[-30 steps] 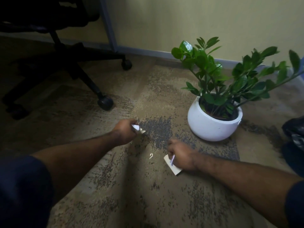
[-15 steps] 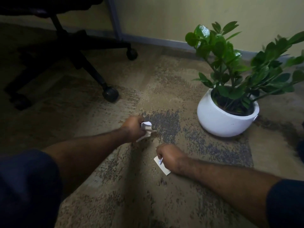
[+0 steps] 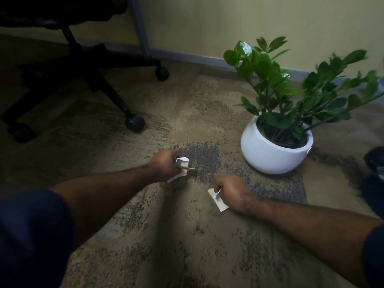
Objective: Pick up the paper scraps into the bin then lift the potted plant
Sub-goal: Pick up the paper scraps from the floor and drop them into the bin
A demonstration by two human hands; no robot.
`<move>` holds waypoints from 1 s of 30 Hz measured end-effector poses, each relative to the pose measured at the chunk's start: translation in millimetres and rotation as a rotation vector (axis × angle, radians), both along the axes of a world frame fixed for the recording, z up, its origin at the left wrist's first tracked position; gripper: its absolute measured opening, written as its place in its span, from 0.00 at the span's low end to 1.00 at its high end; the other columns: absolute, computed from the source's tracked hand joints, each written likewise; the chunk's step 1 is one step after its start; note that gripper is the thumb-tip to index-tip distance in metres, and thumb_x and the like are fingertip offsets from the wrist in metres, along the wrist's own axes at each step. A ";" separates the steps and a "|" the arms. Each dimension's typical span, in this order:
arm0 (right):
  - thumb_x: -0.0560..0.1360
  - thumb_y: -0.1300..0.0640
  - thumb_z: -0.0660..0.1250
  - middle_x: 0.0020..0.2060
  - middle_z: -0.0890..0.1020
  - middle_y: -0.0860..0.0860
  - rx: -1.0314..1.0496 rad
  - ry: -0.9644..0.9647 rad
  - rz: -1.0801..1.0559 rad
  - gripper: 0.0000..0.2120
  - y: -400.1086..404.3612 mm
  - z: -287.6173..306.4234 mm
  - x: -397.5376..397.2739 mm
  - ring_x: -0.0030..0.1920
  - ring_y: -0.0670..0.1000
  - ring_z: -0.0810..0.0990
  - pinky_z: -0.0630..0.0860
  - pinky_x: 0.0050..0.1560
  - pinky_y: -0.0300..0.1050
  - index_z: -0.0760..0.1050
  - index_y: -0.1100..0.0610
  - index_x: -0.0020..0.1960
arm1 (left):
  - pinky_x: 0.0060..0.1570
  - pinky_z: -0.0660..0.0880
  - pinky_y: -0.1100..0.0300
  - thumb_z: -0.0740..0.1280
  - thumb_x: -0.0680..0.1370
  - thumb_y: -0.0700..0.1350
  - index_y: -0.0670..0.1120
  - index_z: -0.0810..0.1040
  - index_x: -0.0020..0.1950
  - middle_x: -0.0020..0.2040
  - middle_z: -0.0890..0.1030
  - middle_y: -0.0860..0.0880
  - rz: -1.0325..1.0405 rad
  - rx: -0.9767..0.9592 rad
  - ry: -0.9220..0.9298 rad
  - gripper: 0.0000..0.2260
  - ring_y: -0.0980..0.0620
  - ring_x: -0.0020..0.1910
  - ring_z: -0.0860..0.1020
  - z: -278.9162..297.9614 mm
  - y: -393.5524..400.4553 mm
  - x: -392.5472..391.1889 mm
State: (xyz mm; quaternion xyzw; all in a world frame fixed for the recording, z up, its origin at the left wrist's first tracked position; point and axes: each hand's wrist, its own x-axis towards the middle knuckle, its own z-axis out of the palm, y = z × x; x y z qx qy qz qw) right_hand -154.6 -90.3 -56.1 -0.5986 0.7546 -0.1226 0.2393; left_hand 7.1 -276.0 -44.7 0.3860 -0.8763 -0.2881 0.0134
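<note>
Low over the speckled carpet, my left hand (image 3: 166, 166) grips crumpled white paper scraps (image 3: 182, 165) that stick out from its fingers. A little to the right and nearer, my right hand (image 3: 231, 193) holds a flat white paper scrap (image 3: 218, 201) with a small curl of paper on top. The potted plant (image 3: 276, 150), green leaves in a round white pot, stands on the carpet to the right, beyond my right hand. No bin is in view.
A black office chair base with castor wheels (image 3: 135, 123) stands at the back left. A yellow wall with a grey skirting (image 3: 207, 59) runs behind. A dark object (image 3: 375, 163) lies at the right edge.
The small curled scrap that lay on the carpet between my hands is gone. My left hand now holds more crumpled paper. The view has shifted slightly.
</note>
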 end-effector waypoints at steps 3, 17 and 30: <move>0.62 0.72 0.64 0.43 0.82 0.56 -0.024 0.044 -0.069 0.12 18.6 14.8 -17.9 0.46 0.56 0.79 0.65 0.39 0.41 0.79 0.62 0.42 | 0.40 0.68 0.64 0.73 0.70 0.44 0.48 0.80 0.55 0.50 0.82 0.47 0.002 -0.020 0.026 0.14 0.51 0.44 0.78 8.8 5.1 -7.0; 0.66 0.71 0.69 0.31 0.77 0.42 -0.279 0.133 -0.313 0.10 122.8 124.2 -108.2 0.33 0.42 0.75 0.67 0.35 0.24 0.81 0.57 0.36 | 0.32 0.69 0.60 0.72 0.72 0.57 0.48 0.79 0.40 0.38 0.81 0.49 -0.065 -0.035 -0.007 0.12 0.50 0.37 0.78 56.2 41.7 -33.4; 0.70 0.67 0.72 0.38 0.83 0.48 -0.574 0.155 -0.583 0.07 240.0 214.1 -188.5 0.39 0.49 0.80 0.76 0.40 0.43 0.81 0.55 0.39 | 0.29 0.75 0.62 0.73 0.74 0.41 0.41 0.82 0.41 0.35 0.82 0.41 -0.203 0.157 0.285 0.04 0.50 0.33 0.78 111.1 140.9 -117.5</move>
